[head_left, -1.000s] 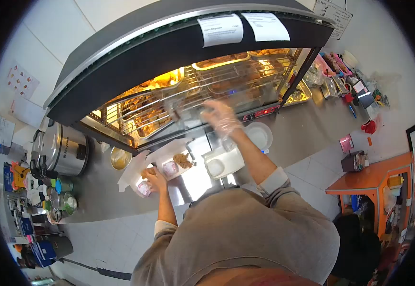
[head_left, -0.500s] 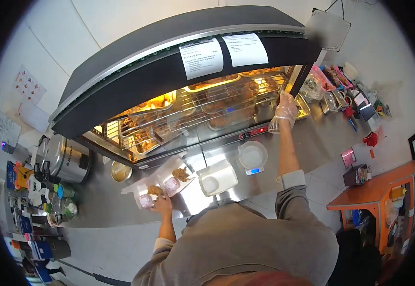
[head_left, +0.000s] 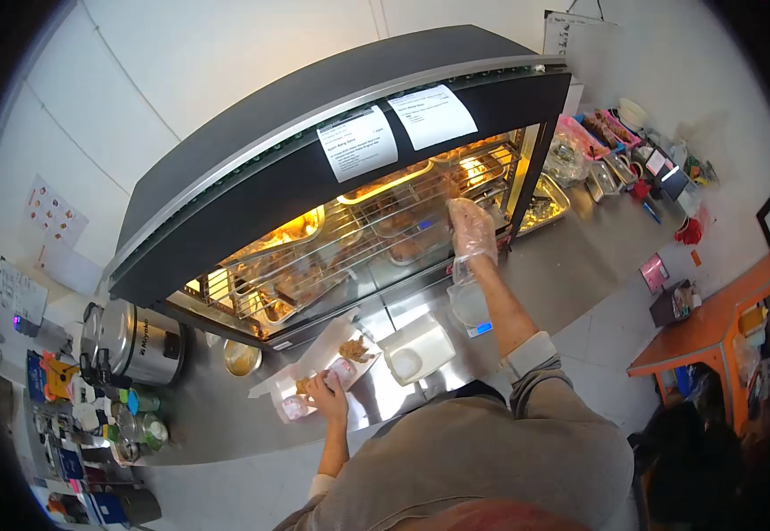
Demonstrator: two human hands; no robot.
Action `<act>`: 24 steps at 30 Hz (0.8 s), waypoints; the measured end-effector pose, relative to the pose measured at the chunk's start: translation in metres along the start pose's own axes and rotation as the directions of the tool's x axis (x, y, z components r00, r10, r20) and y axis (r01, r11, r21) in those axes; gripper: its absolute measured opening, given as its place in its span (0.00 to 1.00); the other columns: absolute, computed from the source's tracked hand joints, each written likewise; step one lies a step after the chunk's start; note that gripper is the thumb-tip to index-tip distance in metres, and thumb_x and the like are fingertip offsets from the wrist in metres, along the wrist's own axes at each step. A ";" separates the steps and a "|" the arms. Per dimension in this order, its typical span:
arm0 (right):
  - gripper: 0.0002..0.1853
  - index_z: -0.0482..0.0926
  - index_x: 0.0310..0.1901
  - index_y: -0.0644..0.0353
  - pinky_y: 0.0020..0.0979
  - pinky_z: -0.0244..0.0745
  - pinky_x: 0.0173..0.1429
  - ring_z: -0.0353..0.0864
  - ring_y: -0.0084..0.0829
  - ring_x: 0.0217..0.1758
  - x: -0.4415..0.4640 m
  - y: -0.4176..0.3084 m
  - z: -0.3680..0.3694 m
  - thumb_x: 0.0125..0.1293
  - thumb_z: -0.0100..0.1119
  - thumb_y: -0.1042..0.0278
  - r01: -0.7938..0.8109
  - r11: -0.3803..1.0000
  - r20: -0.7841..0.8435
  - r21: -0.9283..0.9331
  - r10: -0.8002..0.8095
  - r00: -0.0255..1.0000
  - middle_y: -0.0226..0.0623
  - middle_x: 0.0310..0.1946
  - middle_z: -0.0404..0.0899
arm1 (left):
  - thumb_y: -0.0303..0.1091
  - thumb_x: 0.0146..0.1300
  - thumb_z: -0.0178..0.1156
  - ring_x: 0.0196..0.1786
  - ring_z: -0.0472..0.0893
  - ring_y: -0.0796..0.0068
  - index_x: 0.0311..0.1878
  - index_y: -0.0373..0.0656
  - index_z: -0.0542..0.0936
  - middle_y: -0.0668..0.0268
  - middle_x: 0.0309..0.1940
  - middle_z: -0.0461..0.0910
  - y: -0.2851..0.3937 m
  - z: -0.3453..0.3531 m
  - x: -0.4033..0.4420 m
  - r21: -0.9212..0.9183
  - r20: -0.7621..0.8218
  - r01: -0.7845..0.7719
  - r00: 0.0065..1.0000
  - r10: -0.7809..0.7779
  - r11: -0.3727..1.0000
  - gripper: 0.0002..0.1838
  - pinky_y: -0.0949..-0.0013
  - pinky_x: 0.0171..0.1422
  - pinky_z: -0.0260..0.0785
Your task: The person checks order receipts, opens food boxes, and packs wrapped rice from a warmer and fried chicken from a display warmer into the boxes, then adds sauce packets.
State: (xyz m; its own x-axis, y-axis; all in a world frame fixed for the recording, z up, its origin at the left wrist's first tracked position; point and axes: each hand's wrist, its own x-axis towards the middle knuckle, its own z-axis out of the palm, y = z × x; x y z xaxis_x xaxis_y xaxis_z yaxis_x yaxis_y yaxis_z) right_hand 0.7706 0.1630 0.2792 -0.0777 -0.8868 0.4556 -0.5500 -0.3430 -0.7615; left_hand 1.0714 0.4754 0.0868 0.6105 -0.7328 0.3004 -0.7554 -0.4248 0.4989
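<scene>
My left hand [head_left: 327,395] curls over a piece of fried chicken [head_left: 301,387] in an open paper box [head_left: 270,386] on the counter. Paper-wrapped bundles [head_left: 342,370] lie in the boxes, and another fried chicken piece [head_left: 360,350] sits to the right. My right hand [head_left: 473,230], in a loose clear plastic glove, reaches up to the front of the heated display cabinet [head_left: 252,190]. How its fingers are set does not show through the glove. Below it, a round clear container [head_left: 469,303] stands on a small digital scale [head_left: 481,329].
Wire racks with trays of food [head_left: 385,190] fill the lit cabinet. A white open box [head_left: 431,341] holding a round white item lies between my hands. A metal tray [head_left: 546,208] stands right of the cabinet; a large steel cooker [head_left: 142,341] and a bowl [head_left: 242,357] are at left.
My right hand has moved left from the cabinet's right end along its front. My left hand has shifted onto the chicken piece. The camera view has also shifted.
</scene>
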 end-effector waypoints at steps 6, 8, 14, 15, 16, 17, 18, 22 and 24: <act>0.17 0.79 0.48 0.64 0.36 0.74 0.53 0.82 0.44 0.46 -0.004 -0.014 0.003 0.69 0.55 0.58 0.060 0.958 0.291 0.280 -0.144 0.946 0.48 0.40 0.82 | 0.41 0.64 0.59 0.53 0.73 0.59 0.47 0.44 0.79 0.59 0.45 0.78 0.064 0.048 0.012 -0.295 -0.024 -0.039 0.999 0.033 0.955 0.13 0.50 0.63 0.50; 0.18 0.79 0.51 0.64 0.35 0.74 0.56 0.82 0.40 0.48 -0.002 -0.017 -0.004 0.68 0.58 0.59 0.026 0.946 0.533 0.325 -0.206 0.821 0.46 0.44 0.83 | 0.41 0.64 0.60 0.53 0.73 0.59 0.47 0.45 0.79 0.59 0.45 0.78 0.079 0.083 0.004 -0.405 -0.108 -0.104 0.992 0.065 0.908 0.13 0.50 0.63 0.51; 0.14 0.82 0.47 0.61 0.32 0.76 0.46 0.82 0.32 0.39 0.044 0.028 -0.041 0.68 0.58 0.60 0.263 0.932 0.321 0.250 -0.336 0.885 0.40 0.40 0.84 | 0.46 0.63 0.60 0.63 0.66 0.54 0.55 0.43 0.74 0.56 0.55 0.72 0.177 0.093 -0.029 -0.181 -0.216 0.100 0.966 -0.139 0.978 0.22 0.44 0.67 0.46; 0.13 0.83 0.45 0.60 0.30 0.75 0.43 0.81 0.30 0.36 0.057 0.033 -0.049 0.67 0.58 0.60 0.255 0.942 0.269 0.220 -0.310 0.912 0.38 0.37 0.85 | 0.46 0.63 0.61 0.63 0.65 0.52 0.57 0.43 0.73 0.55 0.56 0.71 0.186 0.087 -0.037 -0.142 -0.309 0.118 0.938 -0.157 0.983 0.23 0.45 0.68 0.45; 0.11 0.83 0.41 0.60 0.28 0.73 0.39 0.79 0.27 0.32 0.066 0.035 -0.056 0.67 0.58 0.61 0.195 0.964 0.256 0.182 -0.238 0.937 0.36 0.32 0.83 | 0.45 0.62 0.61 0.64 0.65 0.51 0.59 0.43 0.71 0.53 0.58 0.69 0.189 0.078 -0.044 -0.133 -0.330 0.139 0.928 -0.176 0.981 0.26 0.45 0.69 0.45; 0.10 0.82 0.38 0.60 0.27 0.71 0.36 0.76 0.25 0.28 0.073 0.037 -0.062 0.67 0.58 0.62 0.129 0.982 0.247 0.136 -0.160 0.956 0.34 0.28 0.81 | 0.45 0.62 0.61 0.64 0.65 0.50 0.59 0.43 0.72 0.53 0.58 0.69 0.178 0.081 -0.050 -0.148 -0.332 0.151 0.923 -0.193 0.977 0.25 0.45 0.68 0.46; 0.10 0.81 0.35 0.60 0.27 0.69 0.34 0.73 0.23 0.27 0.083 0.040 -0.067 0.67 0.58 0.62 0.090 0.988 0.376 0.129 -0.132 0.917 0.32 0.25 0.78 | 0.44 0.62 0.61 0.64 0.64 0.50 0.58 0.43 0.73 0.53 0.58 0.69 0.159 0.088 -0.060 -0.164 -0.325 0.174 0.920 -0.220 0.971 0.24 0.45 0.68 0.47; 0.11 0.80 0.33 0.59 0.23 0.69 0.28 0.73 0.20 0.24 0.054 0.050 -0.068 0.67 0.59 0.61 -0.117 0.986 0.923 0.121 -0.068 0.378 0.28 0.21 0.77 | 0.42 0.63 0.60 0.61 0.69 0.54 0.54 0.44 0.77 0.56 0.56 0.73 0.116 0.091 -0.113 -0.068 -0.075 0.358 0.929 -0.362 0.931 0.20 0.46 0.65 0.54; 0.11 0.82 0.37 0.60 0.24 0.75 0.30 0.78 0.22 0.26 0.009 0.047 -0.042 0.68 0.59 0.61 -0.196 0.977 0.995 0.084 -0.092 -0.034 0.30 0.24 0.80 | 0.41 0.64 0.58 0.57 0.74 0.57 0.54 0.45 0.78 0.58 0.53 0.76 0.108 0.091 -0.122 -0.127 -0.011 0.453 0.889 -0.457 0.883 0.18 0.48 0.62 0.59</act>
State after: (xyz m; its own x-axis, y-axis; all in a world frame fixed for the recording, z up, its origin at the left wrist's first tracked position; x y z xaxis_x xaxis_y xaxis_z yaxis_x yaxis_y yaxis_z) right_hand 0.7085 0.1518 0.2667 0.8808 -0.2469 -0.4041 -0.4525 -0.1875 -0.8718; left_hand 0.8933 0.4704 0.0302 0.8911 -0.4513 0.0480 -0.3603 -0.6392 0.6794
